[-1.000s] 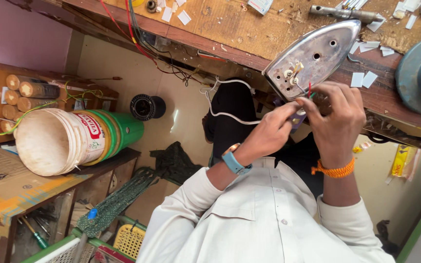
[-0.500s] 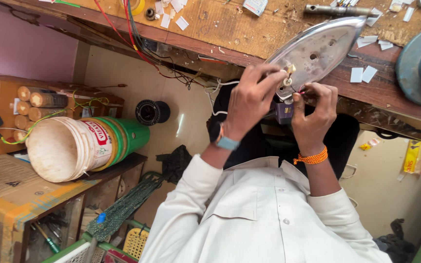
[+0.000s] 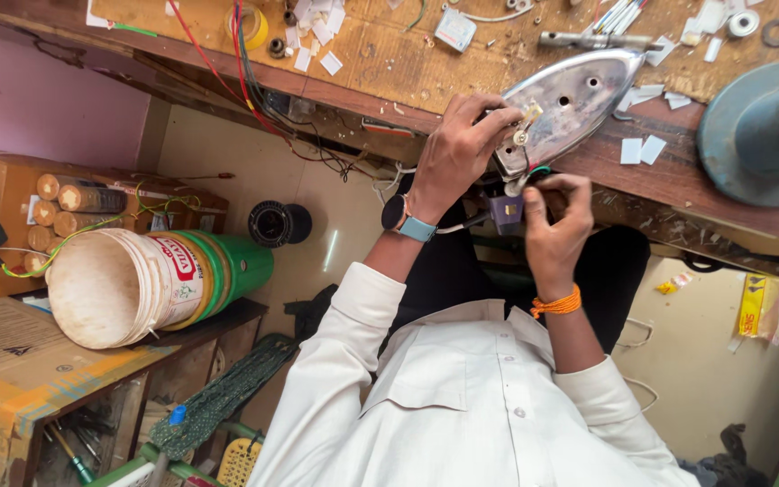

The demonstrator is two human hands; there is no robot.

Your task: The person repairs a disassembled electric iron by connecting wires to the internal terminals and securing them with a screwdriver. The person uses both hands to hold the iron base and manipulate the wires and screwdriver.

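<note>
Soleplate (image 3: 574, 99) lay lengthwise along the bench (image 3: 407, 63) edge; left hand (image 3: 457, 149) gripped it, right hand (image 3: 554, 230) pinched a purple part (image 3: 505, 209) just below.

Grey round object (image 3: 764, 135) cut off at right edge.

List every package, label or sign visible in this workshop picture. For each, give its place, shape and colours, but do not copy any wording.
Bucket label: red and white band on the white and green bucket lying at left.
Yellow packet: flat oblong, red print, low at far right.
Cardboard box: brown with yellow tape, lower left.
Small white packet: squarish, on the workbench, top centre.
</note>
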